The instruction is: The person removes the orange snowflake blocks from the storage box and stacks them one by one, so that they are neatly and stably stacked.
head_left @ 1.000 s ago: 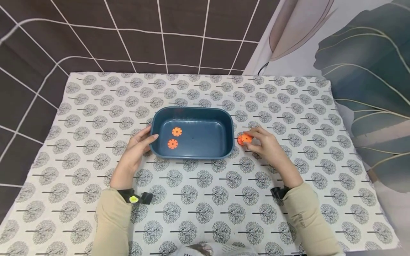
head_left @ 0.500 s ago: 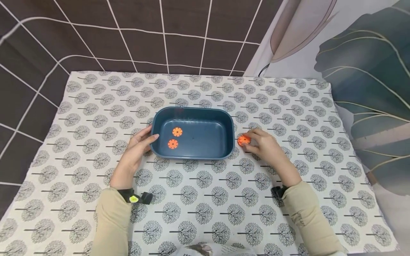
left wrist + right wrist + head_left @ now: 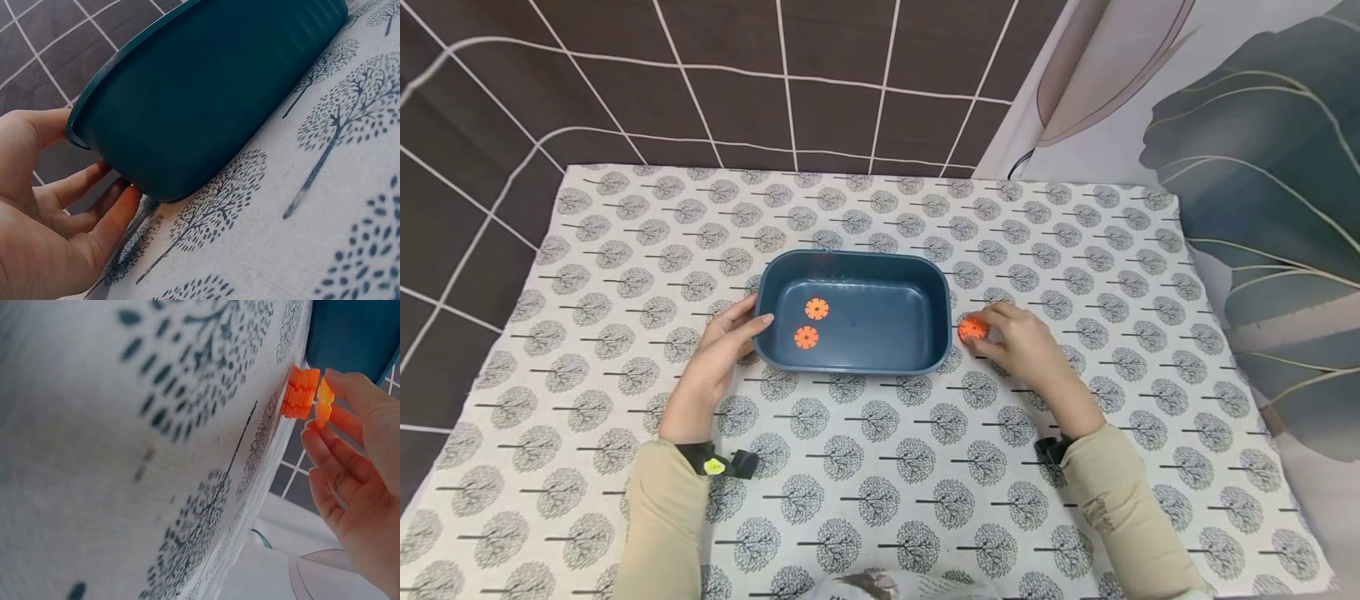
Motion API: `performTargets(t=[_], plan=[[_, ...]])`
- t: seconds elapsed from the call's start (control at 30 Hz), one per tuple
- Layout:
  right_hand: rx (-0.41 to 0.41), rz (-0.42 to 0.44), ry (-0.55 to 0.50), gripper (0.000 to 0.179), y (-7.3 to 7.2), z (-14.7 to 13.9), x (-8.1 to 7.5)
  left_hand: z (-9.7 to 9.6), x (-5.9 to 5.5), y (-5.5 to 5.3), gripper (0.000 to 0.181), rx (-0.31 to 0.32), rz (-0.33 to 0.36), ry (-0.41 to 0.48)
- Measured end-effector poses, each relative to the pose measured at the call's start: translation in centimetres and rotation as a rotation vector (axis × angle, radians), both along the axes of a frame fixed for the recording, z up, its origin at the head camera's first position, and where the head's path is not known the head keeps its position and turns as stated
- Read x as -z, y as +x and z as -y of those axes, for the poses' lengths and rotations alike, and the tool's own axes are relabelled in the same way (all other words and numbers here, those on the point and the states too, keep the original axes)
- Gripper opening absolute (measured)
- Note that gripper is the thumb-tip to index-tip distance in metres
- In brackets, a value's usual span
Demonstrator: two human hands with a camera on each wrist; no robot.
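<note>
We are bracing the blue tub [image 3: 852, 310] with our left hand [image 3: 721, 346], fingers relaxed; our right hand [image 3: 1018, 342] is apparently pinching one orange disc [image 3: 972, 328] off its stack; next, lifting it over the rim.

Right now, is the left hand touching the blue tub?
Touching. The left wrist view shows the left hand against the end of the blue tub, thumb at its rim and fingers under its wall.

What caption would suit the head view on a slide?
Left hand steadies a blue tub holding two orange discs, while the right hand pinches a disc from a small stack beside it.
</note>
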State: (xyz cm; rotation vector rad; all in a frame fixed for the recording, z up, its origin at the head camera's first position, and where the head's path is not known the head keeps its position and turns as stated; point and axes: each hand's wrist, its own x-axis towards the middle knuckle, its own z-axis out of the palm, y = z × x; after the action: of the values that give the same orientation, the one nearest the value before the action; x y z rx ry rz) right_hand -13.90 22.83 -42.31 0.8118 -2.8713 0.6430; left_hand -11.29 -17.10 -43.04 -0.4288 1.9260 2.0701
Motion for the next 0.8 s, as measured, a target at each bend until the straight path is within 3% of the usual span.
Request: performTargets(t=[0.5, 0.8], plan=[[0.015, 0.050, 0.026, 0.041, 0.19, 0.16, -0.20, 0.03, -0.17, 0.13, 0.064, 0.001, -0.006, 0.013], [0.027, 0.034, 0.012, 0.041, 0.23, 0.09, -0.13, -0.03, -0.16, 0.13, 0.063, 0.006, -0.016, 0.016]])
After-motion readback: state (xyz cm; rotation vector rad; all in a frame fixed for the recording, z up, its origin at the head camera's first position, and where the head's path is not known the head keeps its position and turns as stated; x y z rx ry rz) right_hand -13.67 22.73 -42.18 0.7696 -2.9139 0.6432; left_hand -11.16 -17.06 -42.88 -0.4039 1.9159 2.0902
